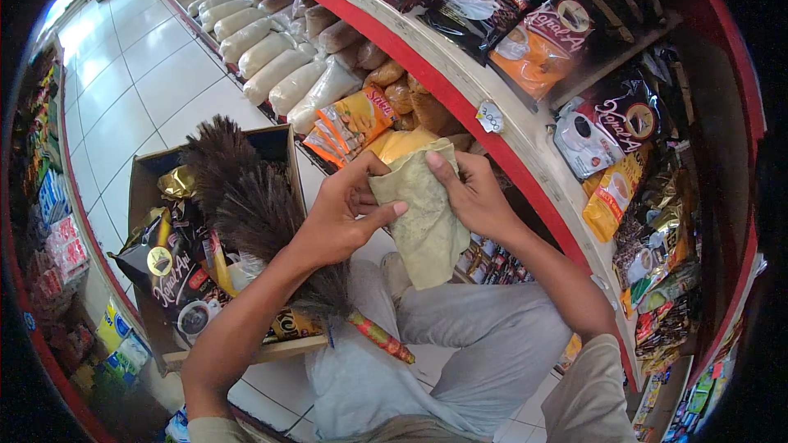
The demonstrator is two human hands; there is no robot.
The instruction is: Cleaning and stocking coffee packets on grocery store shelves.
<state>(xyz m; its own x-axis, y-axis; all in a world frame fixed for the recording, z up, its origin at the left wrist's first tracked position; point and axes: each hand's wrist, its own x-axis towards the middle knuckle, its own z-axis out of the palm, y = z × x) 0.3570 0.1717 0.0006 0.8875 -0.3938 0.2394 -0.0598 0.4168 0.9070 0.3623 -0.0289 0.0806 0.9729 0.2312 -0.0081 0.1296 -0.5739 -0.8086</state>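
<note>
A wrinkled pale yellow-green cloth (pixel 425 221) hangs between my two hands, above my knees. My left hand (pixel 348 209) pinches its upper left edge between thumb and fingers. At the upper right corner, my right hand (pixel 471 191) grips it with the thumb on top. Just behind the cloth, on the bottom shelf, are a yellow packet (pixel 400 143) and an orange Sasa packet (pixel 354 123). A dark feather duster (pixel 246 197) lies across an open cardboard box (pixel 286 347), its patterned handle (pixel 381 337) reaching over my leg.
Kapal Api coffee bags (pixel 178 283) fill the box at my left; more coffee bags (pixel 542 43) stand on the red-edged shelf (pixel 443 67) at right. Filled clear plastic bags (pixel 265 55) line the bottom shelf. White floor tiles (pixel 154 43) stretch away toward another stocked shelf (pixel 55 221).
</note>
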